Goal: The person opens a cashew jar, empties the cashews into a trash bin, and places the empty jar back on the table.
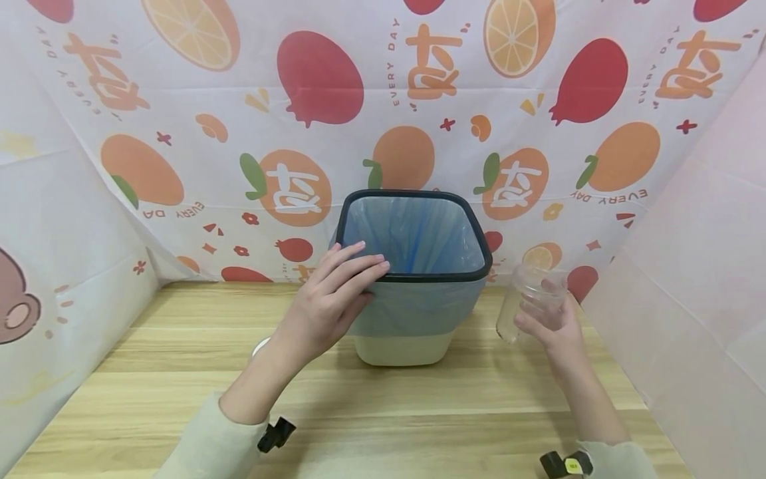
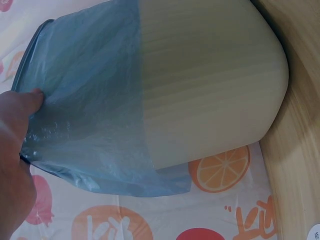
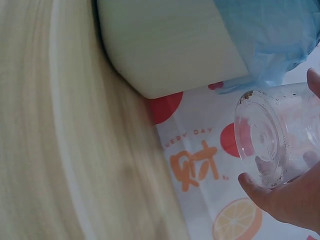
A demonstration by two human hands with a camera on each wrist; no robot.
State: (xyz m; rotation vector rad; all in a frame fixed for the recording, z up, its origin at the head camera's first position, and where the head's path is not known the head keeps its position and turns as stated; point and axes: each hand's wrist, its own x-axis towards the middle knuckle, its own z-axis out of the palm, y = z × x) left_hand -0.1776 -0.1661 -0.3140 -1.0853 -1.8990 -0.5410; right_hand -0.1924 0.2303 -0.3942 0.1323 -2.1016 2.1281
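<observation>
A trash bin stands in the middle of the table, its cream body lined with a blue plastic bag folded over a black rim. My left hand grips the near left of that rim, fingers across the top and thumb against the bag outside. To the right of the bin, my right hand holds a clear jar by its side, thumb facing me. The right wrist view shows the jar's round base, with dark specks along its edge.
A white round object lies on the wooden table, mostly hidden behind my left wrist. Fruit-printed cloth hangs close behind the bin, and pale cloth walls border both sides.
</observation>
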